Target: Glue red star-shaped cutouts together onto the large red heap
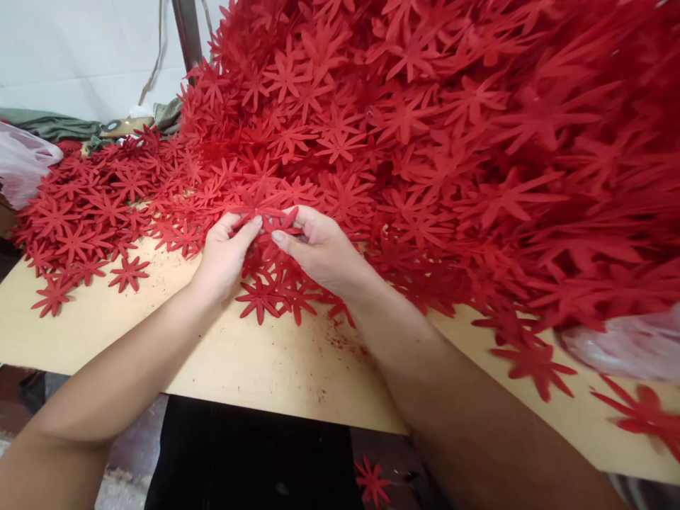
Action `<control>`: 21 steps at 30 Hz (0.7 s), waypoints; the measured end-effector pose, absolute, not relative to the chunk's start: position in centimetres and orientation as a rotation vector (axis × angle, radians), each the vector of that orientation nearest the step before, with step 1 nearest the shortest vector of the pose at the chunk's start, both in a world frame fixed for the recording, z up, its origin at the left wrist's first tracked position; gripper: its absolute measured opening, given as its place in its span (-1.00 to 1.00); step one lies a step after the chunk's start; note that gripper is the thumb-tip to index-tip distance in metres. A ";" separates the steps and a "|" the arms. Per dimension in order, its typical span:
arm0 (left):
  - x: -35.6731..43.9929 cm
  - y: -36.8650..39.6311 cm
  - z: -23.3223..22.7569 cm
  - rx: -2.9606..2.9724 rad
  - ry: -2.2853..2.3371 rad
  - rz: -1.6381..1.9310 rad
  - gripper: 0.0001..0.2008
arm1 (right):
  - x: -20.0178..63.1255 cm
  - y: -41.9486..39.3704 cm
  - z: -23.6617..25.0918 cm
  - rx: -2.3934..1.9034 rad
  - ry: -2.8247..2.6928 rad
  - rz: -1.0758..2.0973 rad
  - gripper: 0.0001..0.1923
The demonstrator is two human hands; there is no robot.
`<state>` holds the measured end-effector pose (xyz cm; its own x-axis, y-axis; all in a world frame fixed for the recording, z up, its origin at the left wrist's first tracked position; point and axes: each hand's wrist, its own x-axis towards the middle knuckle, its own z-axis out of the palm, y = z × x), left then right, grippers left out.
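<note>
My left hand [226, 251] pinches a red fabric flower cutout [258, 205] with long narrow petals, thumb on top near its middle. Close beside it, my right hand [319, 244] has thumb and forefinger closed on another red flower cutout [281, 223]. The two pieces overlap between my hands, so I cannot tell whether they are joined. Below my fingers, several loose flower cutouts [260, 297] lie on the pale table [249, 361]. Behind my hands rises a large heap of the same red flowers [340, 142].
A lower pile of red flowers [79, 219] spreads at the left, next to a white plastic bag [24, 163]. Clear plastic [627, 343] lies at the right. Red scraps [340, 336] dot the table. One flower [372, 482] is down below the table's front edge.
</note>
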<state>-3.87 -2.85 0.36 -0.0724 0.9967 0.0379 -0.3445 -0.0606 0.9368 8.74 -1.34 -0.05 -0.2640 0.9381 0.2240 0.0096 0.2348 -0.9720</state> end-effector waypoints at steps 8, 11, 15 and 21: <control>-4.2 -2.3 1.1 0.823 1.146 1.445 -0.86 | 9.7 -0.7 -0.1 -1.110 -1.440 1.073 -0.55; -4.5 -2.2 1.2 0.815 1.158 1.446 -0.89 | 9.8 -0.7 0.0 -1.125 -1.417 1.015 -0.45; -4.6 -2.2 1.2 0.892 1.143 1.362 -0.92 | 9.8 -0.5 -0.3 -1.143 -1.424 0.965 -0.42; -4.2 -2.5 1.3 0.952 1.100 1.312 -0.89 | 9.8 0.1 -0.9 -1.092 -1.364 0.903 -0.73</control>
<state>-4.23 -2.53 1.26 -0.0530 0.9961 -0.0706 -0.2436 0.0557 0.9683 9.75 0.08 -0.86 0.0416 0.9571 0.2868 0.1096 0.2810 -0.9534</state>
